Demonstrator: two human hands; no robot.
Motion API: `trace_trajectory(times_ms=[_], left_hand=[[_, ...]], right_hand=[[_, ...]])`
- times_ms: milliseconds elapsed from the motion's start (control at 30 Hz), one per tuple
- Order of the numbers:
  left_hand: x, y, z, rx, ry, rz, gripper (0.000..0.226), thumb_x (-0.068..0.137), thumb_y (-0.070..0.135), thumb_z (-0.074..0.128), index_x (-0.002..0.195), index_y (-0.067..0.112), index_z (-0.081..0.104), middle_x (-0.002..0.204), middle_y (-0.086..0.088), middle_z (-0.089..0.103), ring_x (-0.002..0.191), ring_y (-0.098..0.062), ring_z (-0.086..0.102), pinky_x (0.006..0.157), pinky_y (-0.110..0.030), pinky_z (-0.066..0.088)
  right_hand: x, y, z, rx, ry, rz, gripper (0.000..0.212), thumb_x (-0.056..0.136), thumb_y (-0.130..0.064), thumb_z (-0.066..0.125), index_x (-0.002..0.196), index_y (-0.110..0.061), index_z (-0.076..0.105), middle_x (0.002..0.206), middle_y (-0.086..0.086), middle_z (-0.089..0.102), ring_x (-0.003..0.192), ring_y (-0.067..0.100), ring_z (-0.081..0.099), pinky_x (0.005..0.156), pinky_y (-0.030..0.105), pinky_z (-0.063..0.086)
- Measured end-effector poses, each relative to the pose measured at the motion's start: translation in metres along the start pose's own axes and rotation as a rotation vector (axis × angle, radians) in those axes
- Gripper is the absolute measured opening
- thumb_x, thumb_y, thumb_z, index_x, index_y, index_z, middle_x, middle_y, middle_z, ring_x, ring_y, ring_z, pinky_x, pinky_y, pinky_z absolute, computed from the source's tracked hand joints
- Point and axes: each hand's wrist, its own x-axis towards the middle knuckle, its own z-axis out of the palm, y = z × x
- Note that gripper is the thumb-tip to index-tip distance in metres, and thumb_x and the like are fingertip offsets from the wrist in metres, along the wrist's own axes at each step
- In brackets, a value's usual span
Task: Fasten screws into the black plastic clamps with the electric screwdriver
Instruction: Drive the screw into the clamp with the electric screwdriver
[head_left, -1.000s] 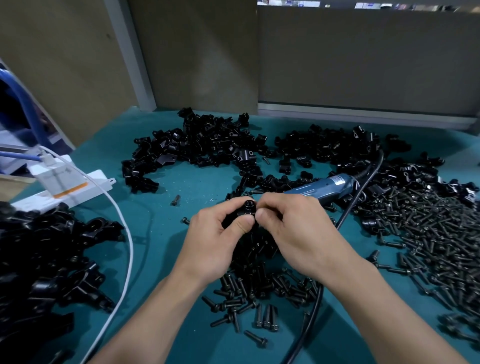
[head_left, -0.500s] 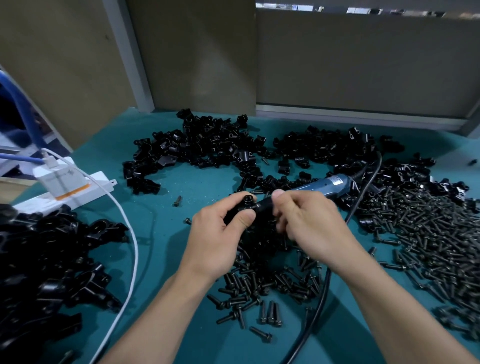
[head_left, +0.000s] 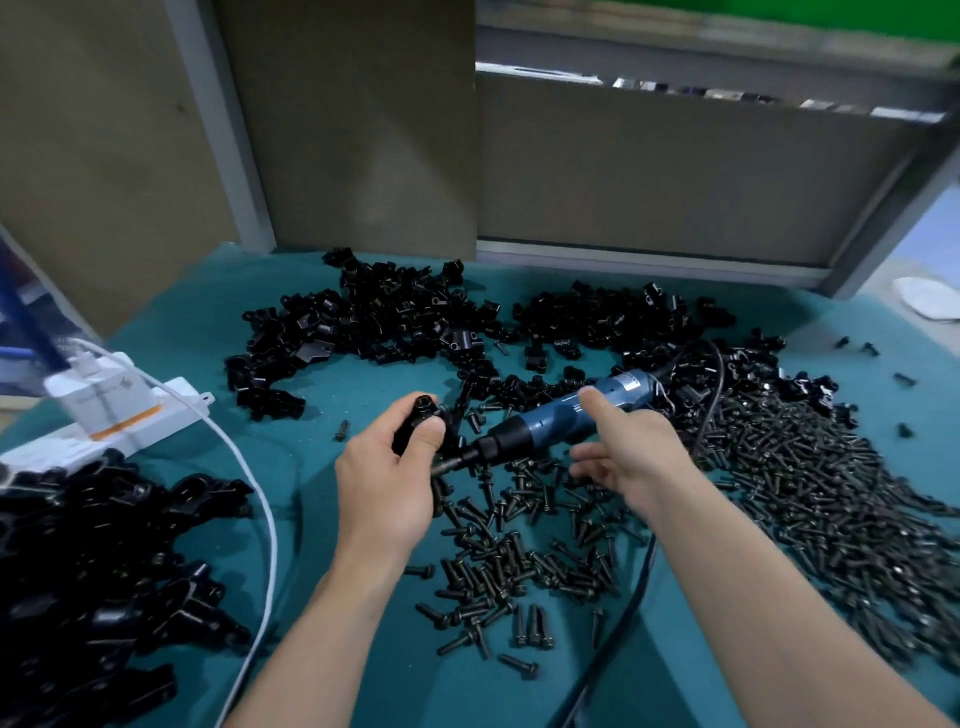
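Head view: the left hand (head_left: 385, 486) is curled round one black clamp (head_left: 417, 420), holding it just above the green table (head_left: 197, 343) at centre. The right hand (head_left: 635, 453) is spread over the blue screwdriver (head_left: 551, 419), thumb on top and fingers apart beneath, not closed on it. The screwdriver's tip points left, near the left palm. Loose screws (head_left: 789, 499) cover the table to the right and near the hands. More clamps lie in a far pile (head_left: 384, 322) and a near-left pile (head_left: 104, 545).

To do this step well, I judge the right hand should wrap firmly round the blue body. It should keep the black cord (head_left: 640, 571) free of the screws and line the tip straight with the clamp's hole. The left hand should brace the clamp against twisting.
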Motion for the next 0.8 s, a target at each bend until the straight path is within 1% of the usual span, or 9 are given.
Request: trace_trajectory(times_ms=[100,233,300,400,467,567,633,700,800], left_hand=[[0.001,0.001,0.0,-0.015,0.002,-0.029,0.023,0.102,0.028,0.064,0.111,0.048,0.06,0.06,0.048,0.053,0.058,0.022,0.052,0.057,0.002,0.041],[0.002,0.002,0.001,-0.019,-0.009,-0.054,0.024,0.101,0.03,0.065,0.123,0.036,0.071,0.066,0.032,0.065,0.056,0.007,0.056,0.051,-0.008,0.043],[0.001,0.004,0.001,-0.011,-0.023,-0.056,0.023,0.101,0.03,0.065,0.122,0.038,0.071,0.07,0.031,0.067,0.056,0.005,0.057,0.052,-0.008,0.043],[-0.002,0.005,0.0,-0.018,-0.043,-0.048,0.02,0.101,0.029,0.065,0.112,0.047,0.064,0.068,0.035,0.066,0.057,0.006,0.057,0.054,-0.006,0.043],[-0.001,0.002,-0.001,-0.025,-0.045,-0.058,0.021,0.102,0.03,0.064,0.118,0.043,0.068,0.068,0.022,0.067,0.053,0.005,0.054,0.051,-0.007,0.041],[-0.001,0.0,-0.002,-0.012,-0.045,-0.057,0.024,0.103,0.03,0.063,0.125,0.037,0.069,0.072,0.015,0.065,0.047,0.004,0.049,0.049,-0.008,0.038],[-0.002,0.0,-0.001,0.005,-0.048,-0.029,0.022,0.103,0.028,0.063,0.122,0.038,0.069,0.065,0.017,0.061,0.045,0.003,0.047,0.047,-0.008,0.038],[-0.003,-0.001,0.0,0.034,-0.065,-0.012,0.026,0.103,0.03,0.062,0.127,0.038,0.067,0.062,0.013,0.061,0.043,-0.001,0.044,0.045,-0.011,0.039],[-0.008,-0.002,0.004,0.065,-0.115,0.014,0.031,0.103,0.032,0.061,0.134,0.035,0.066,0.053,0.01,0.061,0.036,-0.004,0.035,0.041,-0.015,0.033]], right_hand=[[0.007,-0.008,0.016,-0.093,0.076,0.044,0.046,0.088,-0.057,0.074,0.088,-0.013,0.058,0.079,0.013,0.074,0.05,0.024,0.065,0.061,0.039,0.059],[0.016,-0.027,0.03,-0.077,0.081,0.147,0.042,0.087,-0.036,0.083,0.11,-0.009,0.061,0.094,0.011,0.072,0.048,0.022,0.063,0.05,0.03,0.054],[0.017,-0.032,0.031,-0.052,0.011,0.178,0.033,0.092,-0.026,0.078,0.116,-0.011,0.061,0.112,0.01,0.069,0.045,0.021,0.058,0.039,0.02,0.043],[0.005,-0.024,0.02,0.119,-0.027,0.207,0.023,0.093,-0.017,0.075,0.103,-0.006,0.058,0.1,0.016,0.069,0.03,0.014,0.051,0.032,0.014,0.035],[-0.002,-0.013,0.01,0.337,-0.051,0.2,0.021,0.092,-0.013,0.074,0.104,-0.009,0.057,0.094,0.017,0.072,0.049,0.016,0.06,0.043,0.022,0.045],[-0.006,-0.007,-0.006,0.791,-0.135,0.214,0.026,0.096,-0.014,0.069,0.118,-0.013,0.055,0.111,0.019,0.072,0.096,0.027,0.068,0.081,0.04,0.058],[-0.01,-0.009,-0.014,1.04,-0.195,0.234,0.029,0.101,-0.021,0.064,0.124,-0.01,0.052,0.12,0.027,0.066,0.108,0.041,0.068,0.086,0.059,0.058],[-0.014,-0.012,-0.018,1.13,-0.249,0.217,0.035,0.1,-0.027,0.066,0.125,-0.007,0.051,0.118,0.03,0.065,0.099,0.046,0.072,0.079,0.064,0.06],[-0.014,-0.017,-0.017,1.123,-0.301,0.18,0.024,0.091,-0.012,0.073,0.106,-0.005,0.056,0.085,0.014,0.066,0.062,0.027,0.07,0.071,0.049,0.063]])
